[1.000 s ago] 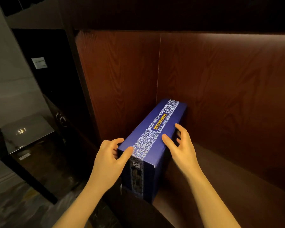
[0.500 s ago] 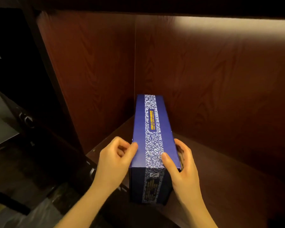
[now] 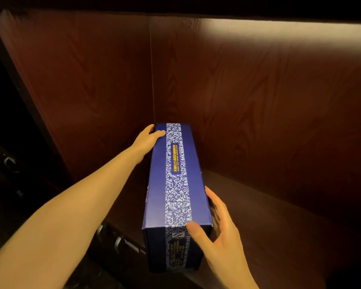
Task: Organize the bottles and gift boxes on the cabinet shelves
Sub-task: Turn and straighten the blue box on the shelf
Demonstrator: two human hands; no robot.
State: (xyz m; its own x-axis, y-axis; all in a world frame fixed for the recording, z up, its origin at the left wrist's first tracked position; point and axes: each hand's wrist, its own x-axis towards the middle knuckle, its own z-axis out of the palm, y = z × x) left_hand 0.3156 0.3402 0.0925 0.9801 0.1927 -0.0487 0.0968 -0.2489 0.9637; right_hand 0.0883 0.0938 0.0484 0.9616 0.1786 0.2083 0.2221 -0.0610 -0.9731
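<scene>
A long dark-blue gift box (image 3: pixel 157 184) with a white floral band and yellow lettering lies lengthwise on the wooden cabinet shelf (image 3: pixel 269 226), its far end close to the back corner. My left hand (image 3: pixel 147 138) reaches deep along the box's left side and grips its far top corner, thumb on the lid. At the near end, my right hand (image 3: pixel 219 232) clasps the right corner, thumb on the top front edge and fingers along the right side. No bottles are in view.
Reddish-brown wood panels form the left wall (image 3: pixel 81 90) and back wall (image 3: pixel 258 101) of the compartment; a light strip glows along the top right. Bare shelf stretches right of the box. Dark furniture with metal fittings (image 3: pixel 117 240) sits lower left.
My left hand slid from the box's near left corner to its far left corner. The box turned straight and sits deeper toward the back corner. My right hand stays at the near right corner.
</scene>
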